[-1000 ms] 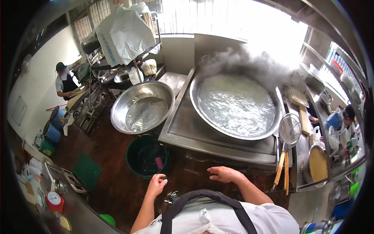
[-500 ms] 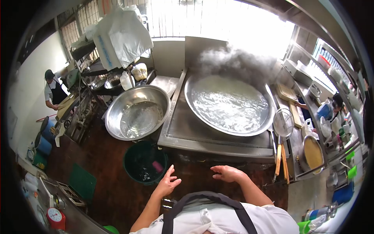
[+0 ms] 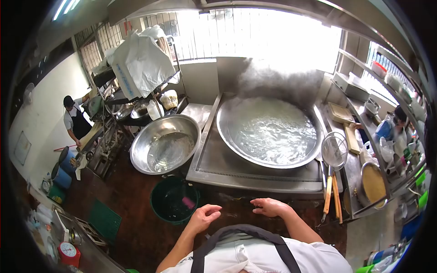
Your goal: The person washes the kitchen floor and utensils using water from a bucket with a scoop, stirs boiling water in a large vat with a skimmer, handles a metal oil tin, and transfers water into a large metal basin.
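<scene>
My left hand is in the air in front of my apron, its fingers stretched toward the right and nothing held. Level with it on the other side, my right hand is also empty, fingers extended to the left. Beyond both hands is a steel cooktop bearing a very large pan of steaming, rippling water. Nearest my left hand, a dark green tub on the floor contains water and a pinkish object. Above the tub sits a wide steel basin with some clear liquid.
A wire strainer with a wooden handle leans at the cooktop's right side. Farther right is a pan of yellowish contents. Two people are nearby, one in a dark apron at left, another behind the right shelves. A red scale stands lower left.
The view has tilted up, so the surroundings sit lower in it. My left hand has swung right, its fingers now pointing inward, closer to my right hand.
</scene>
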A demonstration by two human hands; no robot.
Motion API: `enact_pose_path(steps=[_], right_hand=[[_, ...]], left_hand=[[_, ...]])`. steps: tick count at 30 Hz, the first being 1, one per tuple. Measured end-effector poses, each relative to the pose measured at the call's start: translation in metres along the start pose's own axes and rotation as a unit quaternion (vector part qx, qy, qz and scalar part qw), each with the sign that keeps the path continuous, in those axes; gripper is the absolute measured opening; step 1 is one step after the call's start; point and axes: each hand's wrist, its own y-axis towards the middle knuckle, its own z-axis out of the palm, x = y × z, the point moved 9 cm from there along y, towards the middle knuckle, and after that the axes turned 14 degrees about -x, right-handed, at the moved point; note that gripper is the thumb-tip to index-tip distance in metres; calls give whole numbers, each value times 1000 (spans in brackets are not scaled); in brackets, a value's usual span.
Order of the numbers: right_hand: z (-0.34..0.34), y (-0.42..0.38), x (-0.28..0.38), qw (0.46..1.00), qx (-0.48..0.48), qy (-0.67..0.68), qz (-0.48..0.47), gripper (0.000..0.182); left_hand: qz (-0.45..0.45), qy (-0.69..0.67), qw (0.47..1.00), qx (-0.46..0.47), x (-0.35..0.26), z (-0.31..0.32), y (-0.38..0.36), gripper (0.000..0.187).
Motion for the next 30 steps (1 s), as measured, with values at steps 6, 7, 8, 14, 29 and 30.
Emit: enact_pose_path(steps=[6, 7, 8, 14, 29, 30], right_hand=[[2, 7, -18, 998, 0, 2, -61, 55], [0, 6, -19, 999, 1, 3, -54, 55], [-2, 5, -18, 999, 1, 4, -48, 55], [-2, -5, -25, 999, 10, 2, -32, 55], [-2, -20, -30, 1000, 14, 7, -27, 55], [-4, -22, -26, 999, 28, 5, -16, 55]], left_hand=[[297, -136, 849, 416, -218, 57, -74, 42], [324, -154, 805, 472, -236, 65, -91, 40], [335, -158, 776, 511, -242, 74, -102, 34], [407, -250, 741, 471, -276, 87, -107, 12], [409, -143, 734, 523, -308, 123, -118, 26], [397, -144, 725, 544, -302, 131, -129, 20]])
